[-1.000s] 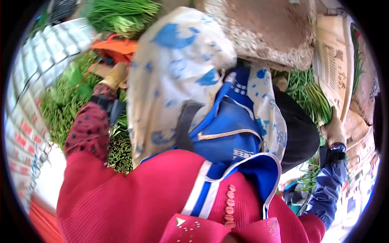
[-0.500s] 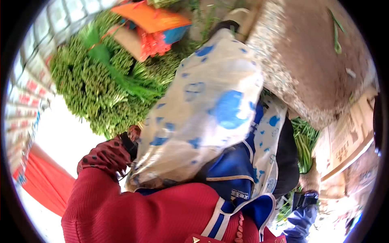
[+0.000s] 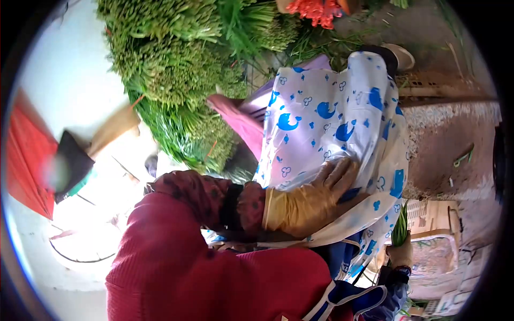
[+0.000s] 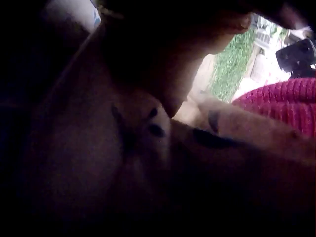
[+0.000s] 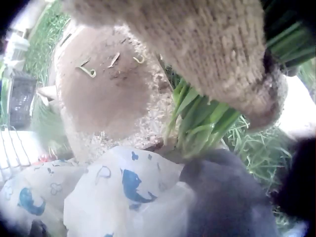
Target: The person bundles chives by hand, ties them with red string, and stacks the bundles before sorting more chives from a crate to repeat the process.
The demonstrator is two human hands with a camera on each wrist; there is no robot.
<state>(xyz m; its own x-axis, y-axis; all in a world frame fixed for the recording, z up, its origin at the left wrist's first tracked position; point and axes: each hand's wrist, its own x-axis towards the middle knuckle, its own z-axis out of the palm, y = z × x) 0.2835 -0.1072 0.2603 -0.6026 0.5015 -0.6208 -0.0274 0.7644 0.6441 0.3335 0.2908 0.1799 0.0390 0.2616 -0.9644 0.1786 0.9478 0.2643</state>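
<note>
**Two gloved hands: one flat on the apron, one round a bunch of greens**

Two hands show, each in one glove. The left hand point(image 3: 310, 202), in a smooth tan glove, lies palm down with its fingers stretched out and slightly spread. It holds nothing. Under its palm and fingers is one apron point(image 3: 342, 117), white with a print of blue whales and small clover shapes. The cloth runs on past the fingertips and to both sides of the hand. The left wrist view is too dark and close to add more than glove and cloth.

The right hand point(image 3: 400, 255), in a coarse knitted glove, is curled tightly round one bunch of green stalks point(image 3: 400, 229). The stalks sit inside the fist, and their leaves fan out beyond the knuckles, close to the apron's hem. In the right wrist view the leaves hang just beside the apron and a dark cloth point(image 5: 232, 197).

One stone block point(image 3: 450, 139), strewn with a few green scraps, lies just past the held bunch. Well beyond the left fingertips rises one heap of bundled greens point(image 3: 171, 69). Its bundles are too many and too tightly packed to count. One pink cloth point(image 3: 241, 123) lies between the heap and the apron.
</note>
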